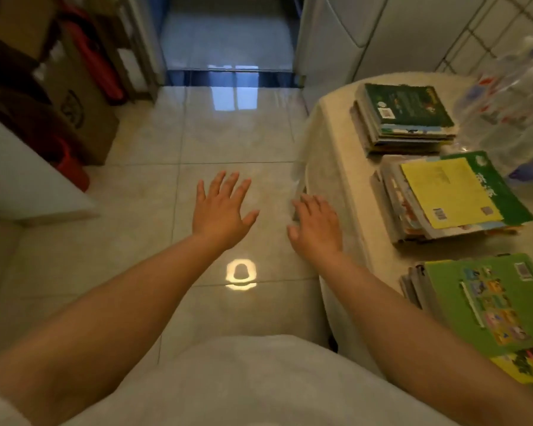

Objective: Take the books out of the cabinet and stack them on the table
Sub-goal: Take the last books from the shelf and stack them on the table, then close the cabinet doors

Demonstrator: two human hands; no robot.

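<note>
Three stacks of books lie on the round table (339, 155) at the right. The far stack (410, 118) has a dark green cover on top. A yellow-and-green cover tops the middle stack (450, 195). On the near stack (486, 302) lies a light green cover. My left hand (222, 210) is stretched out over the floor, palm down, fingers spread, holding nothing. My right hand (316, 224) hovers beside the table's left edge, fingers apart and empty. The white door (28, 179) at the left may belong to the cabinet; its inside is hidden.
Cardboard boxes (74, 99) and red items (74, 170) crowd the left side. A pack of plastic bottles (511, 96) sits at the table's far right. A white appliance (351, 35) stands behind the table. Glossy tiled floor (228, 142) runs ahead to a doorway.
</note>
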